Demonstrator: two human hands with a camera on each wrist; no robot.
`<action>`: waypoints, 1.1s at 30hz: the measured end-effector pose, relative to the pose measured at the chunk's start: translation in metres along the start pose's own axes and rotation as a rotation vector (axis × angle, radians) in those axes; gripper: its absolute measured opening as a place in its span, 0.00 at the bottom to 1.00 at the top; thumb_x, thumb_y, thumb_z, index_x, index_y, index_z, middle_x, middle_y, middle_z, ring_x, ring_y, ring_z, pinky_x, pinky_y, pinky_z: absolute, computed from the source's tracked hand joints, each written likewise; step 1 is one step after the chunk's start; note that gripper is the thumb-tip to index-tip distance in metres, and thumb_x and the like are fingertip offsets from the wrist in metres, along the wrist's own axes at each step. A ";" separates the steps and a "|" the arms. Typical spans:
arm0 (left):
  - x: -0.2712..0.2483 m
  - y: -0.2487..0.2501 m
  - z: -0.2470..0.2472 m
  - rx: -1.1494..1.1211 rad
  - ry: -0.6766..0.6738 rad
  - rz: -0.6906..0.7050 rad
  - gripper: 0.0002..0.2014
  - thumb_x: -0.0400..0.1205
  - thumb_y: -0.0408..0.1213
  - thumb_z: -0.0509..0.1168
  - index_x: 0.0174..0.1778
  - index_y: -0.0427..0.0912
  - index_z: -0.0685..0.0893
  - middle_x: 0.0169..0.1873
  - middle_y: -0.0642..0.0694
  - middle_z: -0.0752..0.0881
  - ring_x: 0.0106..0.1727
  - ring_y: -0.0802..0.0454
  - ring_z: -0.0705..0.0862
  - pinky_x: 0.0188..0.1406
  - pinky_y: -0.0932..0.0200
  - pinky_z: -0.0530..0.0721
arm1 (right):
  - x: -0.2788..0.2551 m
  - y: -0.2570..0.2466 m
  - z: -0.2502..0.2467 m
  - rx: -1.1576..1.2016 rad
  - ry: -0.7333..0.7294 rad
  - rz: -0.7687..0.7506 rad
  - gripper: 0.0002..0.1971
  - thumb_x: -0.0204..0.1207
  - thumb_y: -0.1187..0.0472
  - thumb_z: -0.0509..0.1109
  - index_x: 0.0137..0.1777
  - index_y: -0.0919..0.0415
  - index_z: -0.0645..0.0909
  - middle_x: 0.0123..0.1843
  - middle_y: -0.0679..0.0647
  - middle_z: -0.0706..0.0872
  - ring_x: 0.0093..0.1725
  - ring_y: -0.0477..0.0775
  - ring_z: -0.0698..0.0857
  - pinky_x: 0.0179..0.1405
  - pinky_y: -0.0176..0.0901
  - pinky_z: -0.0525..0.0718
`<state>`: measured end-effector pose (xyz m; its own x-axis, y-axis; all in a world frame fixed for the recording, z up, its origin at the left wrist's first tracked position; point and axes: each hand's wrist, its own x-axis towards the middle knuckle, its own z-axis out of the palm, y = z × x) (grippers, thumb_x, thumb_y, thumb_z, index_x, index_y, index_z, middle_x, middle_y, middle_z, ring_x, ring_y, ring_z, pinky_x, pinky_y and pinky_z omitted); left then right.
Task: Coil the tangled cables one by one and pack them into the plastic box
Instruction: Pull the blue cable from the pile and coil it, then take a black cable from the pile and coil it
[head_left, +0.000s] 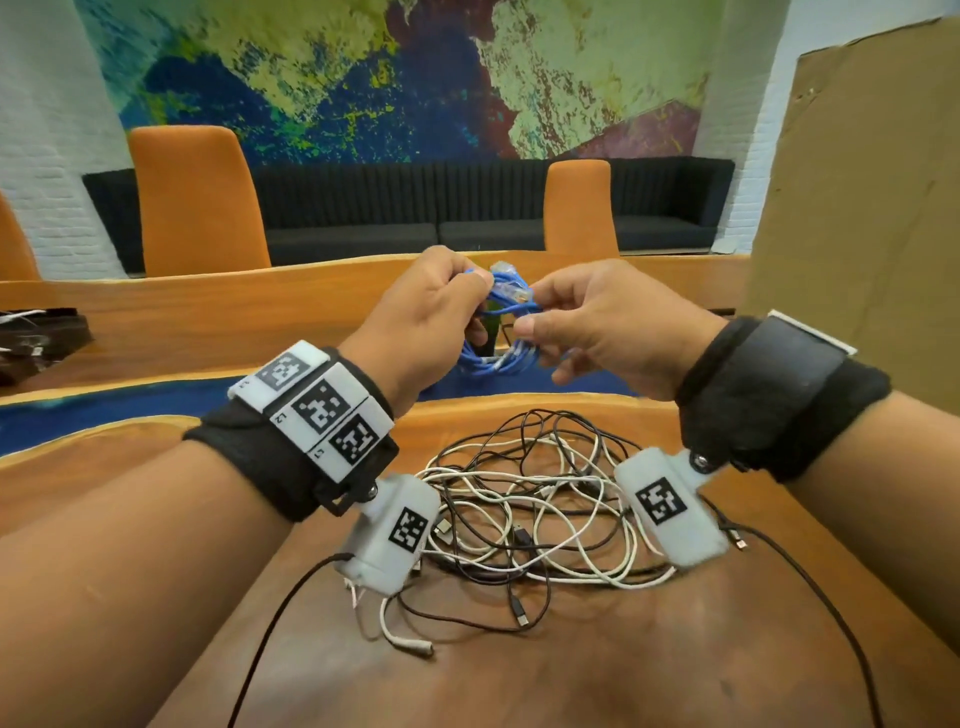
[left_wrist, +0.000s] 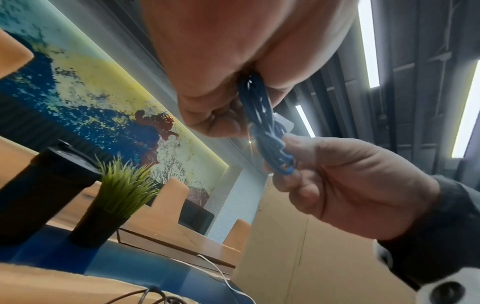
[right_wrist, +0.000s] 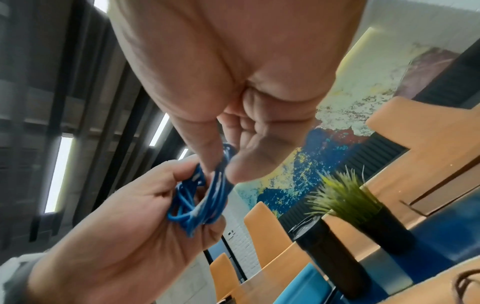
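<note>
Item: blue cable (head_left: 501, 332), gathered into a small coil with clear plugs at the top, held in the air above the wooden table (head_left: 649, 649), between both hands. Left hand (head_left: 423, 317): fingers curled round the coil's left side, grasping it. Right hand (head_left: 602, 322): thumb and fingers pinched on the coil's right side. Tangle of black and white cables (head_left: 524, 509): lying loose on the table, near, below the wrists. Far side: a potted green plant (left_wrist: 122, 197) beside a black cylinder (left_wrist: 39, 193); orange chairs (head_left: 197, 202). Right: a cardboard sheet (head_left: 872, 197). The plastic box cannot be made out.
</note>
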<state>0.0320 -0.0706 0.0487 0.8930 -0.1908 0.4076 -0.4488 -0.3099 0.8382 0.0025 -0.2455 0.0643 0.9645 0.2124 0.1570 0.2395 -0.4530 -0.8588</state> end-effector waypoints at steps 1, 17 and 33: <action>0.001 0.003 0.006 0.004 -0.029 -0.003 0.08 0.90 0.40 0.57 0.51 0.43 0.79 0.39 0.39 0.86 0.36 0.53 0.85 0.39 0.51 0.85 | -0.001 0.003 -0.006 -0.007 0.008 0.000 0.09 0.80 0.63 0.71 0.58 0.64 0.85 0.43 0.59 0.87 0.35 0.47 0.83 0.30 0.36 0.86; -0.061 -0.083 0.050 1.201 -1.156 -0.060 0.34 0.77 0.53 0.69 0.80 0.69 0.65 0.72 0.51 0.74 0.70 0.45 0.78 0.58 0.50 0.81 | 0.035 0.197 -0.101 -0.510 0.131 0.786 0.09 0.77 0.70 0.68 0.36 0.65 0.78 0.33 0.62 0.84 0.30 0.58 0.84 0.31 0.48 0.88; -0.053 -0.104 -0.007 0.956 -1.153 -0.164 0.25 0.81 0.44 0.69 0.75 0.64 0.77 0.69 0.54 0.79 0.68 0.52 0.78 0.68 0.53 0.78 | 0.072 0.147 -0.021 -0.999 -0.012 0.122 0.15 0.81 0.58 0.68 0.65 0.57 0.86 0.64 0.54 0.87 0.64 0.58 0.83 0.62 0.41 0.78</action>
<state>0.0316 -0.0219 -0.0575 0.6231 -0.5606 -0.5454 -0.6072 -0.7862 0.1145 0.1093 -0.3145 -0.0401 0.9888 0.1224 0.0854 0.1281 -0.9896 -0.0652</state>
